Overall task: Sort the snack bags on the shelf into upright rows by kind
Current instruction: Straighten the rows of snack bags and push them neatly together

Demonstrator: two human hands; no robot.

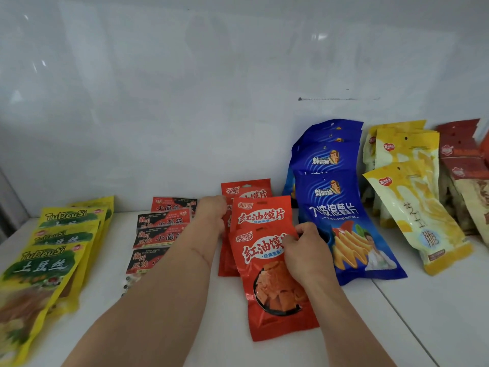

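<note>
Snack bags lie in overlapping rows on the white shelf (436,313), sloping back toward the wall. In the middle is a row of orange-red bags (260,215). My right hand (308,250) pinches the right edge of the front orange-red bag (270,292). My left hand (211,213) is closed against the left side of the orange-red bags behind it. Left of them lie black-and-red bags (158,234) and yellow-green TuDouSi bags (50,260). To the right are blue chip bags (336,197), pale yellow bags (412,197) and dark red bags (463,160).
A white back wall (211,102) rises behind the rows. A seam (402,316) crosses the shelf surface at the right front. Bare shelf shows between the black-and-red row and the yellow-green row.
</note>
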